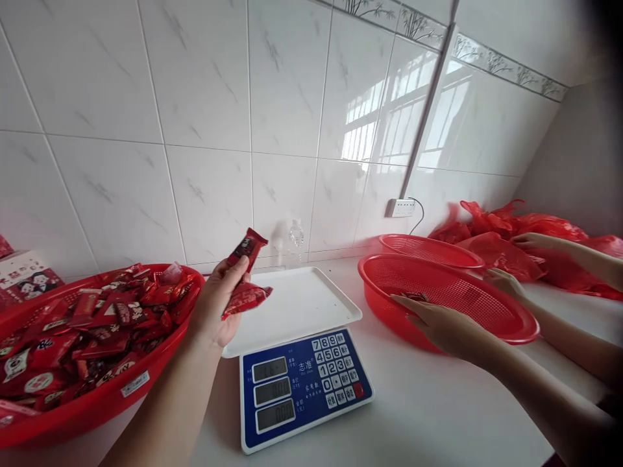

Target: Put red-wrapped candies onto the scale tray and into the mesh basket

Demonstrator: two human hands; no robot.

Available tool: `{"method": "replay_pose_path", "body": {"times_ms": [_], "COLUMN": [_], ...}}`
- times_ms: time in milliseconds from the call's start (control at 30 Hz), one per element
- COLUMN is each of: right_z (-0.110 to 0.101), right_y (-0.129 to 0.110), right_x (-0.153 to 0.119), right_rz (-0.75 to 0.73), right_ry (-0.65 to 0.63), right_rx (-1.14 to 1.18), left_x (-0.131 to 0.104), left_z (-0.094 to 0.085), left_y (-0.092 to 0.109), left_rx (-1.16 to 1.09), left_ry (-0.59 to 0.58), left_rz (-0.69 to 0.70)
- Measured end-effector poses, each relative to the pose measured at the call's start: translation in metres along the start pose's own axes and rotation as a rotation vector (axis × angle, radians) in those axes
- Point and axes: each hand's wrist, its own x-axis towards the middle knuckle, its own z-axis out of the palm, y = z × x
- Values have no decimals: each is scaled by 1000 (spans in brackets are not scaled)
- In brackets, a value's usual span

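Note:
My left hand (226, 295) is raised over the near left side of the scale's white tray (302, 298). It grips red-wrapped snack packets: a dark red bar-shaped one (249, 246) juts up past my thumb, and a brighter red one (247, 298) sticks out below. My right hand (445, 324) reaches over the near rim of a red mesh basket (487, 305), its fingers stretched out. A small dark red packet (413, 296) shows inside just beyond those fingers; whether they touch it I cannot tell. The blue-faced digital scale (306, 389) stands between my arms.
At left, a large red basket (131, 383) is heaped with red-wrapped packets. Another red basket (433, 250) sits behind the right one. A co-worker's hands (540, 242) are by red plastic bags (559, 227). A clear bottle (296, 237) and a power strip (402, 207) are by the tiled wall.

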Motion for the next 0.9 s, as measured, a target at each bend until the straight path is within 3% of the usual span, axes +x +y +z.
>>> {"method": "replay_pose_path", "body": {"times_ms": [100, 200, 333, 433, 533, 633, 733, 800, 900], "right_z": [-16, -27, -23, -14, -1, 14, 24, 22, 8], "right_y": [-36, -95, -163, -189, -188, -171, -156, -155, -166], "right_x": [9, 25, 56, 73, 82, 88, 91, 89, 81], "right_rz": [-42, -130, -262, -316, -263, -175, -154, -167, -148], "right_ry": [-26, -64, -60, -88, 21, 139, 4, -21, -48], "right_rx": [153, 657, 1290, 1469, 1356, 1001, 747, 675, 839], "left_x": [2, 2, -1, -2, 2, 8, 13, 13, 7], "left_z": [-2, -3, -3, -4, -9, -16, -21, -20, -13], "left_y": [-9, -19, -27, -28, -30, -33, -37, -38, -38], "left_rx": [192, 398, 649, 733, 801, 817, 767, 769, 816], "left_ry": [-44, -83, -167, -195, -102, 15, 44, 40, 0], "left_rz": [60, 155, 252, 275, 272, 296, 321, 337, 409]}}
